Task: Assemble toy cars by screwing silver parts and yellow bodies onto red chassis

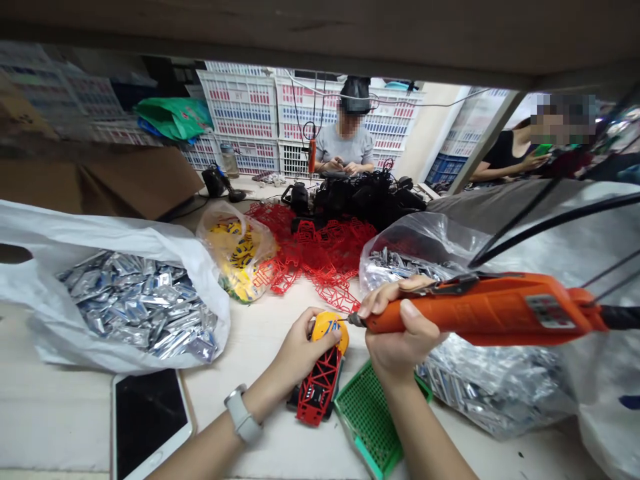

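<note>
My left hand (305,350) is closed around the front of a toy car (320,387) that rests on the white table. The car has a yellow printed piece (331,327) at its far end, a red lattice frame along its top and black parts beneath. In my right hand (400,327) is an orange electric screwdriver (480,310), held nearly level with its bit pointing left. The bit's tip is at the yellow piece; I cannot tell whether it sits in a screw. Below my right wrist lies a green perforated tray (373,417).
A white bag (210,347) of silvery pieces stands left, beside a tablet (150,420). Behind are a bag of yellow pieces (240,253), red frames (320,250) and black parts (365,197). Clear bags (495,380) stand right. Two people (347,140) sit beyond.
</note>
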Tool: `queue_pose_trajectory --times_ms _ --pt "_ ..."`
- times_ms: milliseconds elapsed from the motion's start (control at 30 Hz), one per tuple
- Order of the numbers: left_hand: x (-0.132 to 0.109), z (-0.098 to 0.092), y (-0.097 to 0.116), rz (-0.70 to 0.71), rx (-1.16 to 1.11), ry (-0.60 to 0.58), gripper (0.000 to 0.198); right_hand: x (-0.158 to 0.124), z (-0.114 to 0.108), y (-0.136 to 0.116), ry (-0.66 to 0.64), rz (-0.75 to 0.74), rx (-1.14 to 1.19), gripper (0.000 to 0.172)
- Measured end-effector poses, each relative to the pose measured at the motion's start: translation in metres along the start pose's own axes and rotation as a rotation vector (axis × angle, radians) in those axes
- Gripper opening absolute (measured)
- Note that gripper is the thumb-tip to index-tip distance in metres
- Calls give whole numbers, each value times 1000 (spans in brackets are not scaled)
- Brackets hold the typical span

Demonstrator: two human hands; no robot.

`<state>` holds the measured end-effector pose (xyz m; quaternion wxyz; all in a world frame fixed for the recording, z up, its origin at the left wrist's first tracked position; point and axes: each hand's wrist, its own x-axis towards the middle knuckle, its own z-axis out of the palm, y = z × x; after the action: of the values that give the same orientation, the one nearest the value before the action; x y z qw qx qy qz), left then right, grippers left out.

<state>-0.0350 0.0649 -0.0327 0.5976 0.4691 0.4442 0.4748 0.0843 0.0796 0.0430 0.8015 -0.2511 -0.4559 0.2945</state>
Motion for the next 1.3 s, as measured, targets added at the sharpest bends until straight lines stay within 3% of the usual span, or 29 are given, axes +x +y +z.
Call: queue_pose_trajectory --times_ms 233,567,800,900,1133,1300 --pt "1 -1 -2 16 -23 10 40 -3 2 4 -20 38 50 20" --pt "1 0 -7 46 -61 21 48 -10 1 19 -64 -46 139 20" --pt "-1 2 -3 30 -64 20 50 -5 3 13 11 28 181 15" --pt "0 0 -2 1 -72 9 48 5 -10 3 2 91 145 16" --pt "4 -1 -2 -30 -67 20 46 3 -67 -8 -33 198 26 15" --pt "3 -1 -4 -16 -30 24 43 -9 -79 0 -15 236 22 16"
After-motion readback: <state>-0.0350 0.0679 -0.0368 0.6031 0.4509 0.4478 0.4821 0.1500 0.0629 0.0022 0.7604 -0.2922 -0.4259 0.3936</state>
